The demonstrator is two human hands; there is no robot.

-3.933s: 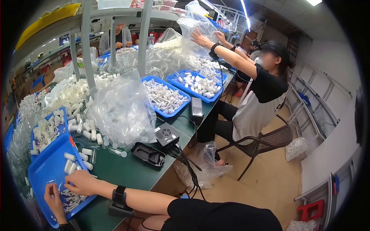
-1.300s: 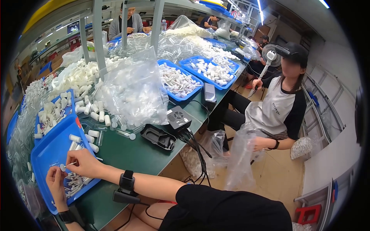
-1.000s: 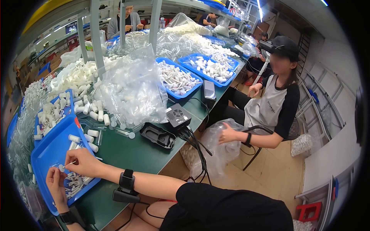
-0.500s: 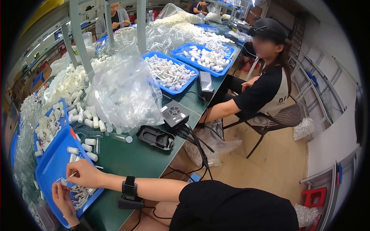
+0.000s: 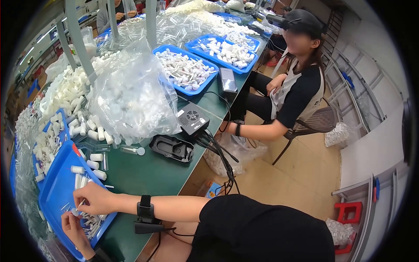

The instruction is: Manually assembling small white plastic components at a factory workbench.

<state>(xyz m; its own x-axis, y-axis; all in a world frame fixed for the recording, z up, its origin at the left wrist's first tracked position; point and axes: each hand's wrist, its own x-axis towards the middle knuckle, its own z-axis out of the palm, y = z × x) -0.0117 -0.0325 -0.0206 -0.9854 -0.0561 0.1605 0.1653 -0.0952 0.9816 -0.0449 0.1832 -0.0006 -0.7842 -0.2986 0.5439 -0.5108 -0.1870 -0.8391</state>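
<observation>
Over a blue tray (image 5: 54,187) at the lower left, my two hands are close together. My right hand (image 5: 93,198) is closed in a pinch on a thin white stick (image 5: 81,204), held at a slant. At the stick's lower end, a small pale round piece (image 5: 75,212) sits against the fingertips of my left hand (image 5: 75,229). Those fingers are curled and closed around it. How the stick and round piece join is too small to tell. Many white-ended sticks (image 5: 92,223) lie in the tray beneath my hands. White caps on clear tubes (image 5: 78,180) rest near its far side.
A black box with a fan (image 5: 192,118), its cables (image 5: 218,150) and an open black case (image 5: 172,148) occupy the green table. Behind stand a plastic bag (image 5: 133,96) and a blue tray of sticks (image 5: 185,72). A co-worker (image 5: 301,83) sits to the right.
The view has shifted a little, so the table's contents sit further left and up. Both hands stay together over the tray with the stick. The co-worker's near arm and body have changed pose.
</observation>
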